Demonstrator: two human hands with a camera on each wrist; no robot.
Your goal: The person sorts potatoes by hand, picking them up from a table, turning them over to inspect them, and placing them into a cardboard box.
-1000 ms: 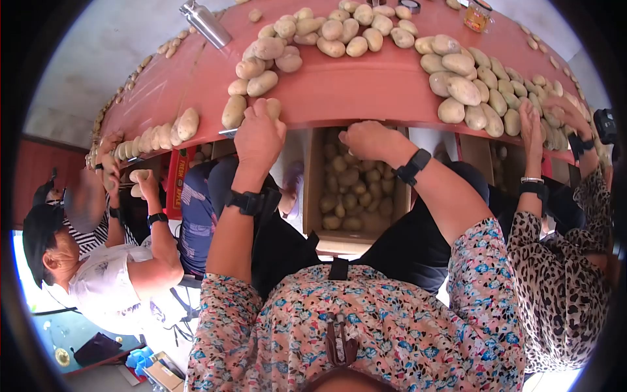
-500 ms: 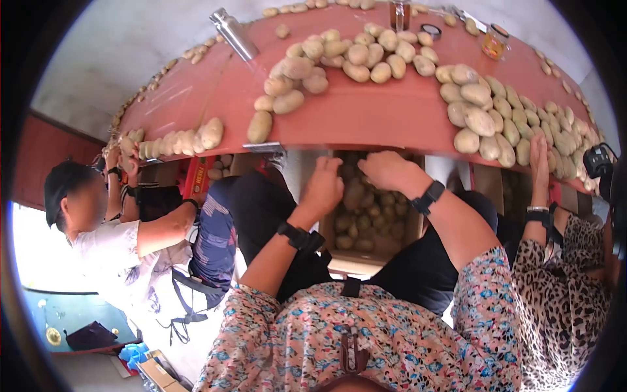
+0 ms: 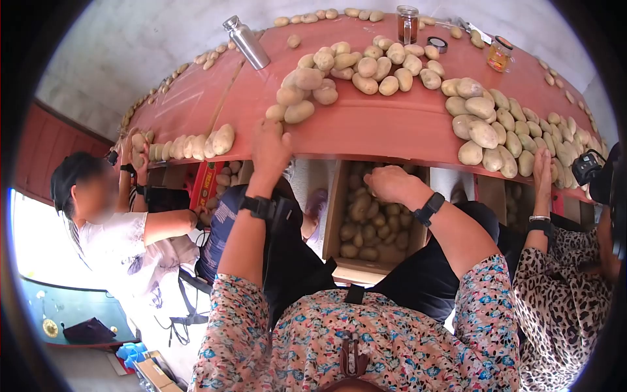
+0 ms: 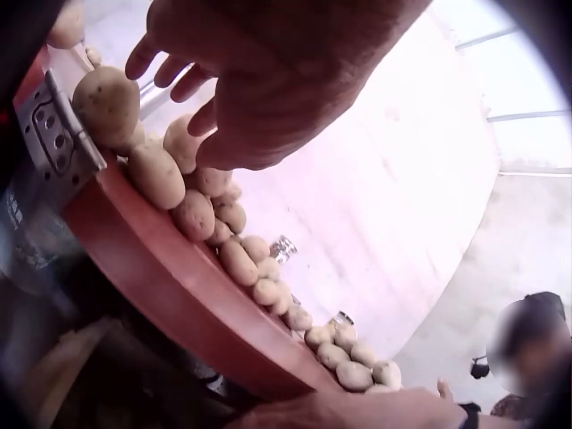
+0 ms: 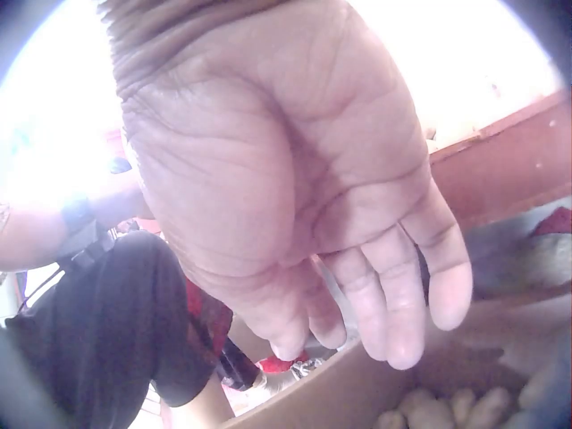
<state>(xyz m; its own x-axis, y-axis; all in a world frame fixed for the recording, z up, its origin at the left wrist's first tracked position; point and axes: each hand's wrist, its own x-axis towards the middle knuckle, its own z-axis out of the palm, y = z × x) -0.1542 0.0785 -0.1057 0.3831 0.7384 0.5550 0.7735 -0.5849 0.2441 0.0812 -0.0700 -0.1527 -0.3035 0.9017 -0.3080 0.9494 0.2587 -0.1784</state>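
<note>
Potatoes (image 3: 308, 78) lie in a curved row on the red table (image 3: 366, 130). My left hand (image 3: 271, 153) reaches over the table's front edge at the near end of that row. In the left wrist view, the left hand (image 4: 268, 85) has its fingers spread above the potatoes (image 4: 156, 174), with a larger potato (image 4: 107, 105) close to the fingertips. My right hand (image 3: 395, 185) hangs over a cardboard box (image 3: 332, 225) of potatoes below the table edge. Its palm is bare in the right wrist view, where the hand (image 5: 295, 179) has loosely extended fingers above the box (image 5: 340, 389).
A steel bottle (image 3: 246, 42), a glass mug (image 3: 407, 26), a black lid (image 3: 437, 44) and a lidded jar (image 3: 499, 55) stand or lie farther back. A pile of potatoes (image 3: 483, 134) covers the right side. People sit at both sides, one with a hand (image 3: 543, 173) at the pile.
My left hand first moved from the potato row down beside the box, then back up to the row's near end. My right hand has stayed over the box with little movement.
</note>
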